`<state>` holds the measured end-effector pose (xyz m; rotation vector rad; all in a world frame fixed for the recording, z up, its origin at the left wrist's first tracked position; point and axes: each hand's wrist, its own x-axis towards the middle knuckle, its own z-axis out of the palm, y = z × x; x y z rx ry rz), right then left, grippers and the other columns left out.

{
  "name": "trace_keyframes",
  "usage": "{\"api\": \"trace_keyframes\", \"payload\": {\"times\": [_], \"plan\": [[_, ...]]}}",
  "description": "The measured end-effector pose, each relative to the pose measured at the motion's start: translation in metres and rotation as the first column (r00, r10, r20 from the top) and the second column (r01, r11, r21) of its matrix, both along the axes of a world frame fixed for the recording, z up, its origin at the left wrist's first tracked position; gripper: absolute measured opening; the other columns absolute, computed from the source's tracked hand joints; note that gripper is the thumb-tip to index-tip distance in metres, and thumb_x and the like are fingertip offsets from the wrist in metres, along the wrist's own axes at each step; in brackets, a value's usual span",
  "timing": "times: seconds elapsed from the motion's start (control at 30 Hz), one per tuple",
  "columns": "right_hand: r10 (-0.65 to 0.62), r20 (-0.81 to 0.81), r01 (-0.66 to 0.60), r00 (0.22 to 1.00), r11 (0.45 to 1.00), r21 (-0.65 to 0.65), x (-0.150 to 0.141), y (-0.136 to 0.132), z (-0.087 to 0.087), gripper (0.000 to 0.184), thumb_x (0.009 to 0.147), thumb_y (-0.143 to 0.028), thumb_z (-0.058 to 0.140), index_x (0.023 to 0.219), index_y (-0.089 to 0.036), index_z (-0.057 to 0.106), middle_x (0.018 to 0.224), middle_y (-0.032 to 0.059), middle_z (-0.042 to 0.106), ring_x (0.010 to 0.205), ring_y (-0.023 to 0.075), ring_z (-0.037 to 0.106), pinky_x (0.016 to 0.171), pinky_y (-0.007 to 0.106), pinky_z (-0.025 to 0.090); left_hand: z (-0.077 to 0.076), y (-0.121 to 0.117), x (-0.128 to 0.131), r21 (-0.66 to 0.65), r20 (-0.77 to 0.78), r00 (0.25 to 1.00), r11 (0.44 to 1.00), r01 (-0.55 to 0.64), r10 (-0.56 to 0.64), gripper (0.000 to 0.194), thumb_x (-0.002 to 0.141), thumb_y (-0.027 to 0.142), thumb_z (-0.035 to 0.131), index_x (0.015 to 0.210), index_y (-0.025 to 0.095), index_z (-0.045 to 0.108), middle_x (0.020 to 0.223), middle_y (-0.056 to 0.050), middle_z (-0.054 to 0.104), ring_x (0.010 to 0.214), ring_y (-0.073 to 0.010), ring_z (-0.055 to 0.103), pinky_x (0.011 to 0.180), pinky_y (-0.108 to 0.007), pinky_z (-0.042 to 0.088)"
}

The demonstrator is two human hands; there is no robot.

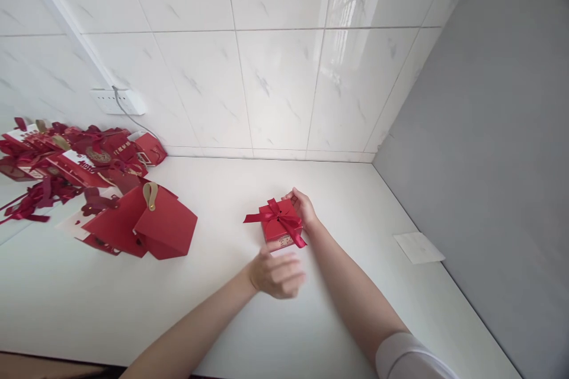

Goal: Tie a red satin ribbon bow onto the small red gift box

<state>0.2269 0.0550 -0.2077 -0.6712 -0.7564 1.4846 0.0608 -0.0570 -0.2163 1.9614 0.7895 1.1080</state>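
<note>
A small red gift box (271, 230) sits on the white tabletop, tied with a red ribbon bow (279, 218) whose tails stick out left and lower right. Gold printing shows on its front side. My right hand (304, 208) cups the box's right and back side, with some fingers hidden behind it. In front of the box is my left hand (279, 273), slightly blurred. Its fingers are apart and point right, with nothing between them, and the thumb lies close to the box's lower front edge.
Several red gift boxes (166, 228) with straps stand to the left. Behind them lies a pile of red packaging (102, 151) and ribbons (44, 195). A white socket strip (118, 101) with a cable is on the tiled wall. White paper (418, 247) lies by the grey panel (489, 160).
</note>
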Motion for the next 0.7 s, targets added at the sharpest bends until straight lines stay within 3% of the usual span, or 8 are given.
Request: {"api": "trace_keyframes", "payload": {"times": [0.07,0.13,0.2,0.33,0.43,0.53,0.6,0.7], "plan": [[-0.014,0.013,0.014,1.0,1.0,0.009,-0.001,-0.001,0.0,0.037,0.08,-0.056,0.065,0.068,-0.022,0.062,0.074,0.0028,0.065,0.081,0.0214,0.063,0.078,0.033,0.048,0.0,0.016,-0.014,0.236,-0.059,0.993,0.968,-0.082,0.099,0.033,0.058,0.054,0.077,0.082,0.034,0.068,0.086,-0.005,0.062,0.092,-0.0324,0.062,0.107,-0.065,0.027],[-0.034,0.032,0.034,0.999,0.999,0.021,-0.002,-0.002,0.001,0.035,0.081,-0.056,0.064,0.071,-0.022,0.062,0.076,0.0022,0.065,0.081,0.0207,0.062,0.077,0.033,0.048,0.006,0.029,-0.023,0.415,0.013,0.962,0.874,-0.255,0.274,0.055,0.055,0.054,0.079,0.102,0.03,0.065,0.109,-0.01,0.061,0.112,-0.038,0.055,0.114,-0.065,0.015],[-0.048,0.064,0.046,0.997,0.998,0.032,-0.003,-0.005,0.003,0.034,0.081,-0.056,0.064,0.072,-0.023,0.063,0.079,0.0016,0.066,0.078,0.0196,0.061,0.075,0.032,0.048,0.018,0.036,-0.027,0.461,0.028,0.936,0.826,-0.324,0.352,0.082,0.057,0.051,0.081,0.129,0.025,0.05,0.138,-0.016,0.046,0.134,-0.0415,0.039,0.117,-0.064,0.006],[-0.065,0.138,0.059,0.988,0.997,0.046,-0.004,-0.019,0.006,0.035,0.081,-0.058,0.064,0.081,-0.023,0.067,0.093,0.0031,0.07,0.083,0.0211,0.062,0.079,0.034,0.048,0.037,0.04,-0.03,0.286,-0.138,0.963,0.94,-0.187,0.234,0.116,0.062,0.045,0.084,0.152,0.024,0.014,0.16,-0.02,0.014,0.147,-0.0422,0.017,0.116,-0.064,0.004],[-0.11,0.144,0.102,0.983,0.993,0.061,-0.003,-0.04,0.004,0.04,0.086,-0.062,0.055,0.1,-0.026,0.067,0.115,0.0029,0.066,0.106,0.0235,0.06,0.094,0.037,0.045,0.038,0.043,-0.035,-0.013,-0.133,0.991,1.0,-0.004,0.002,0.125,0.065,0.04,0.083,0.154,0.03,-0.004,0.156,-0.019,0.026,0.142,-0.0382,0.033,0.113,-0.06,0.027],[-0.166,0.143,0.155,0.976,0.985,0.081,-0.001,-0.062,-0.002,0.046,0.089,-0.065,0.046,0.114,-0.03,0.063,0.13,0.0024,0.059,0.126,0.0231,0.049,0.107,0.039,0.037,0.033,0.046,-0.037,-0.193,-0.103,0.986,0.975,0.107,-0.129,0.131,0.066,0.036,0.083,0.152,0.032,-0.016,0.147,-0.018,0.043,0.134,-0.0329,0.046,0.109,-0.057,0.035],[-0.19,0.159,0.176,0.969,0.98,0.094,0.0,-0.073,-0.005,0.048,0.091,-0.066,0.043,0.119,-0.032,0.061,0.138,0.0019,0.053,0.134,0.0228,0.042,0.111,0.041,0.034,0.032,0.046,-0.036,-0.186,-0.128,0.99,0.982,0.026,-0.051,0.132,0.062,0.035,0.086,0.153,0.029,-0.01,0.143,-0.017,0.047,0.133,-0.0335,0.046,0.109,-0.057,0.035],[-0.191,0.179,0.177,0.965,0.98,0.094,0.001,-0.082,-0.003,0.048,0.092,-0.067,0.041,0.125,-0.037,0.057,0.145,-0.0002,0.047,0.139,0.0227,0.036,0.111,0.042,0.034,0.035,0.043,-0.032,-0.071,-0.112,0.975,0.977,-0.199,0.191,0.115,0.059,0.036,0.086,0.151,0.029,0.017,0.142,-0.015,0.047,0.13,-0.0334,0.048,0.106,-0.053,0.039]]}}
